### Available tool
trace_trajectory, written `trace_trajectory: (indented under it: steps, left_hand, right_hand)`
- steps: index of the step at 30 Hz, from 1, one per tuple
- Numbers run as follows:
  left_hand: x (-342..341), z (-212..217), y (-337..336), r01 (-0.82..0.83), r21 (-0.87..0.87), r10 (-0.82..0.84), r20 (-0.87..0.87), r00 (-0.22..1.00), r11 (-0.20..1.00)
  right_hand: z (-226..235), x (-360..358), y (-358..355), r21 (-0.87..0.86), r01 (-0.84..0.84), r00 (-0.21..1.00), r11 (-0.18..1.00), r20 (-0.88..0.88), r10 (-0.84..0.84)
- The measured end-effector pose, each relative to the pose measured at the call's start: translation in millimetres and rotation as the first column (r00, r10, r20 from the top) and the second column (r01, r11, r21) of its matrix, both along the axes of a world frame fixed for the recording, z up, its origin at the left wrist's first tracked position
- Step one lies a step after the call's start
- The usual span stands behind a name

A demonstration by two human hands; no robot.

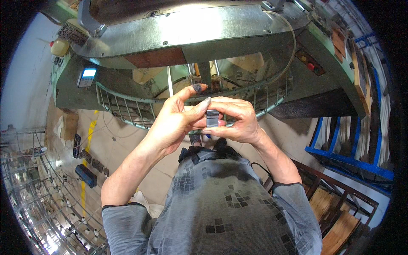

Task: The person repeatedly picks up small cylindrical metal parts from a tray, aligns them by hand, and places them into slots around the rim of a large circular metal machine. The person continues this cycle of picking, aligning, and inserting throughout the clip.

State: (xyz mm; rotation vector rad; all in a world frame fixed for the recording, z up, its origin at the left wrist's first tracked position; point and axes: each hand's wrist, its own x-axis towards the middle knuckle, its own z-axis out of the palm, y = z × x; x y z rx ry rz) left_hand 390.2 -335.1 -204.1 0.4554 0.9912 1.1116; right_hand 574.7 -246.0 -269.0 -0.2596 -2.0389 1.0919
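Between my two hands is a small, shiny dark-grey metal piece (212,117), with bright bands across its face. My right hand (237,119) grips it from the right, thumb below and fingers curled around its far side. On its left, my left hand (178,112) has the thumb tip near the piece's upper edge and fingers partly behind it. The left forefinger is raised, and its tip is dark, covered or stained. Both hands are in front of a large green machine (114,91) with a polished metal top (187,27).
A curved green rail basket (127,112) runs below the machine's front. At the left are a small lit display (89,73) and a wire rack (46,191). Blue metal racking (352,159) stands right, above a dark frame with wooden boards (338,229). Yellow tape (90,136) marks the floor.
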Motion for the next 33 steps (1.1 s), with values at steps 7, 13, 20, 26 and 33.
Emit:
trace_trajectory:
  steps: [7, 13, 20, 26, 33]
  left_hand:
    - [-1.4, -8.3, -4.4, -0.027, 0.045, 0.026, 0.037, 0.999, 0.999]
    - [-0.3, 4.4, 1.9, -0.142, 0.17, 0.175, -0.198, 0.964, 0.975]
    - [-54.5, 56.6, 42.6, -0.123, 0.459, 0.275, -0.281, 0.919, 0.88]
    - [-107.8, 80.0, 101.0, 0.161, 0.69, 0.456, -0.616, 0.642, 0.705]
    - [-141.9, 100.1, 178.6, 0.117, 0.79, 0.341, -0.386, 0.857, 0.601]
  right_hand:
    - [0.5, 2.8, 4.8, 0.057, 0.006, 1.0, 0.998, 0.013, -0.007]
    - [36.0, -13.5, 26.5, 0.265, -0.024, 0.999, 0.964, -0.024, 0.032]
    - [100.1, -62.5, 45.8, 0.337, 0.11, 0.993, 0.935, -0.072, -0.091]
    - [130.7, -116.0, 71.5, 0.112, 0.391, 0.92, 0.914, -0.068, -0.385]
    - [160.9, -149.3, 131.2, -0.316, 0.22, 0.944, 0.923, -0.171, -0.284]
